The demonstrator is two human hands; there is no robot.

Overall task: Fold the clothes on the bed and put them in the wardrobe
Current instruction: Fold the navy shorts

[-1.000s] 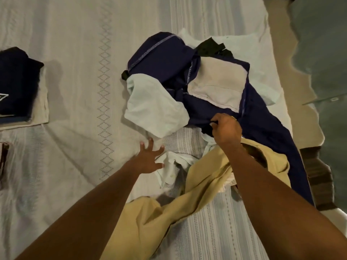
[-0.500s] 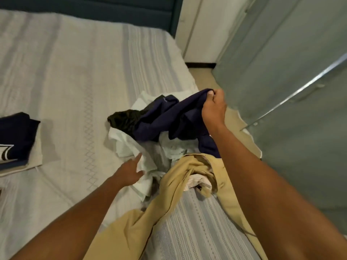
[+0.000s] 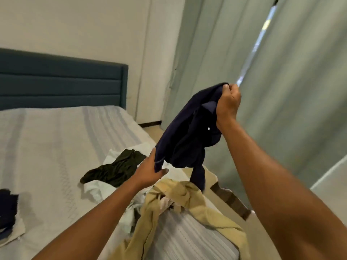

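Both grips hold the navy garment in the air above the bed's right edge. The right grip is fisted round its top corner, and the left grip pinches its lower hem between thumb and fingers. Its long axis slants from upper right down to lower left, with one strip dangling toward the tan garment. Under it spreads the bed, with pale curtains behind. A dark olive garment and white clothes lie just beyond the left grip, and a folded stack sits far left.
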